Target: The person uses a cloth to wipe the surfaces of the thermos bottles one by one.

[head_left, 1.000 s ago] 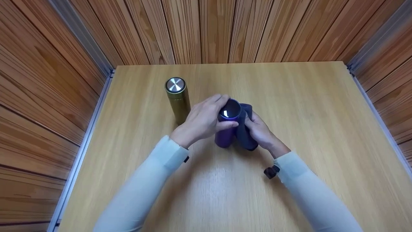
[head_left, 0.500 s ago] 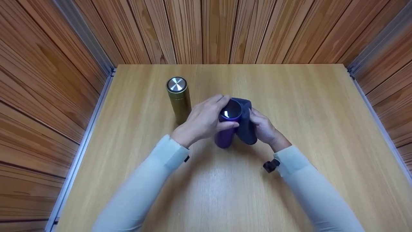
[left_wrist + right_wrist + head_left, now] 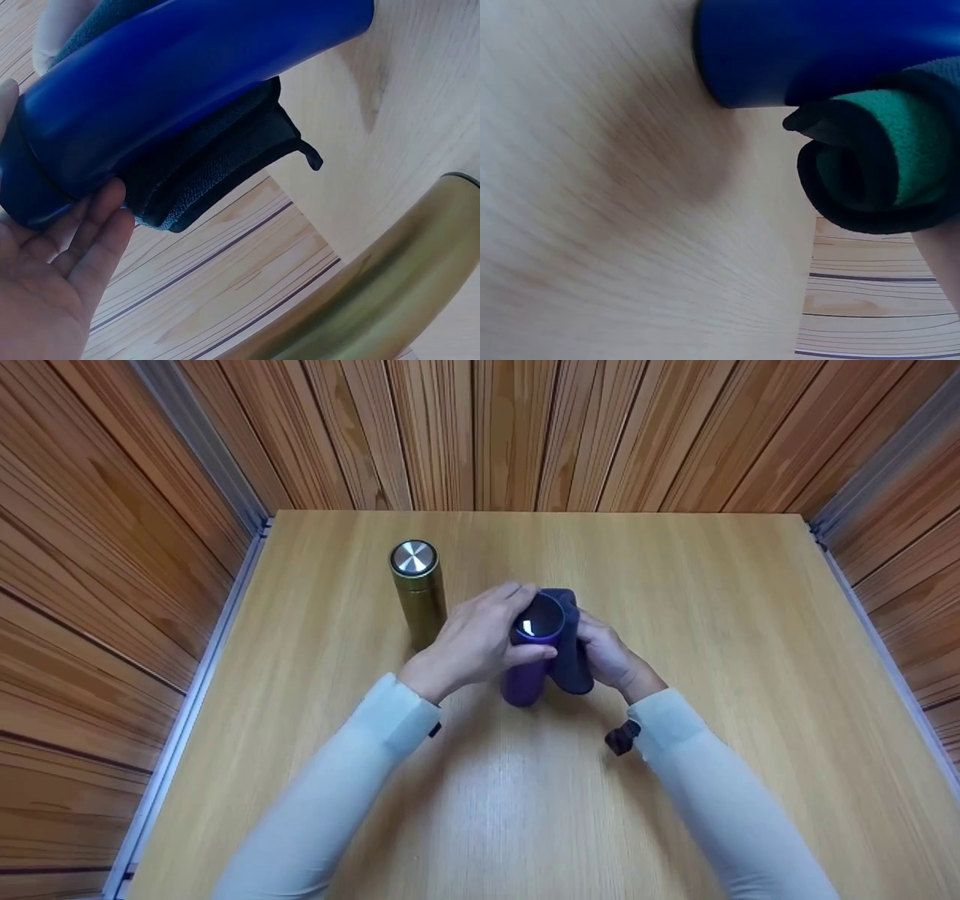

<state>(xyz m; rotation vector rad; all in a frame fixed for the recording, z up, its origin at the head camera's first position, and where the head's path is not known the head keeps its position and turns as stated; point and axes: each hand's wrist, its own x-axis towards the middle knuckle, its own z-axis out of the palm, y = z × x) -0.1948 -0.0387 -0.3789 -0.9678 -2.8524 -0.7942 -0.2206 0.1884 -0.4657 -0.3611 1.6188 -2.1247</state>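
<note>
Near the middle of the wooden table [image 3: 712, 607], the left hand [image 3: 476, 634] grips the top of a purple bottle [image 3: 523, 679], thumb on the near side and fingers bent round the far side, just about its dark, glossy cap [image 3: 538, 619]. Beside it, the right hand [image 3: 606, 654] holds a dark cloth [image 3: 572, 664] against the bottle's right side; most of its fingers are hidden behind the fabric, so how tightly they close is hard to tell. The bottle is roughly upright, and looks blue in both wrist views; whether its base touches the wood I can't say for certain. Bunched along the bottle, the cloth has black edging, a small loop [image 3: 311, 156] at one corner and, from the right wrist, a green, fuzzy face folded into a curl. Pale sleeves [image 3: 330, 787] cover both arms, and a small black device [image 3: 622, 737] sits at the right cuff. Farther out, to the left of the left hand and apart from the purple bottle, a gold bottle [image 3: 421, 611] stands upright under a shiny silver lid [image 3: 413, 558]. Beyond the table's edges rise wood-plank walls [image 3: 510, 435], with grey metal rails [image 3: 206, 442] at the corners.
</note>
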